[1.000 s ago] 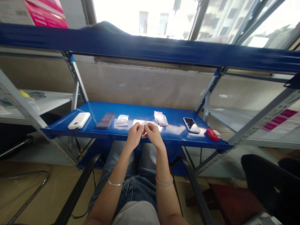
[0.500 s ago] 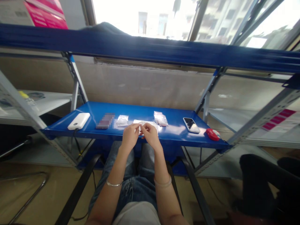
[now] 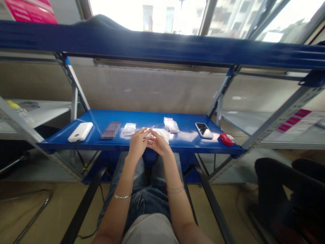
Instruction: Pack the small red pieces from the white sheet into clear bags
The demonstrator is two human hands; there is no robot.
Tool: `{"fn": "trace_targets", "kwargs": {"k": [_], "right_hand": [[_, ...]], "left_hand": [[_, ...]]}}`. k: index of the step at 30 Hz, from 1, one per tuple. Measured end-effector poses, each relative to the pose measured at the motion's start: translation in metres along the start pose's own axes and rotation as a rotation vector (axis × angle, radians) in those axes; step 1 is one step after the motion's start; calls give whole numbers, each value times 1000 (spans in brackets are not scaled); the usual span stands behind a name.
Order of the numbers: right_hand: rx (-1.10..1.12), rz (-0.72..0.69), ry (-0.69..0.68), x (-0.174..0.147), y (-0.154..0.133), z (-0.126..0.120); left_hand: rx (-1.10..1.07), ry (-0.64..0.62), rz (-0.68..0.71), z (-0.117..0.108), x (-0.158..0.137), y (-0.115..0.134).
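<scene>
Beside the curled fingertips of left hand (image 3: 137,144) and right hand (image 3: 160,143) — whether either grip pinches cannot be told — the small pale piece (image 3: 152,127) is best steadied above the white sheet (image 3: 164,134), near the desk's (image 3: 186,138) near edge.

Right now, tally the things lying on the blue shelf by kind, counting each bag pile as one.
Clear bag piles: 2
White sheet: 1
White device with a cable: 1
Pixelated dark item: 1
Phone: 1
Red-and-white item: 1
Total: 7
</scene>
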State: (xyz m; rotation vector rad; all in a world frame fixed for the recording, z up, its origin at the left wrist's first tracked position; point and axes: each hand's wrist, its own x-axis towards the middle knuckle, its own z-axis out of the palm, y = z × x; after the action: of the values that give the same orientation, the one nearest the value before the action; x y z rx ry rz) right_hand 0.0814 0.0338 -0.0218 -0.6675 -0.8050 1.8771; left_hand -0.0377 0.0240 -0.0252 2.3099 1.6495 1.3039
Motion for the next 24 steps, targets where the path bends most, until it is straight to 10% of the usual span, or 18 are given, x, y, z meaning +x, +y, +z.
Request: {"fn": "trace_targets", "kwargs": {"k": [10,15,20,24], "right_hand": [[175,-23,65,2,-4,-8],[61,-210,158,2,1,-6],[-145,-377,299,8,17,1],[-280,-435,298,16,33,7]], "left_hand": [[-183,107,3,1,-2,6],[-783,370,-485,24,4,9],[-1344,156,-1043,40,15,2],[-1518,96,-1064,45,16,-10]]}}
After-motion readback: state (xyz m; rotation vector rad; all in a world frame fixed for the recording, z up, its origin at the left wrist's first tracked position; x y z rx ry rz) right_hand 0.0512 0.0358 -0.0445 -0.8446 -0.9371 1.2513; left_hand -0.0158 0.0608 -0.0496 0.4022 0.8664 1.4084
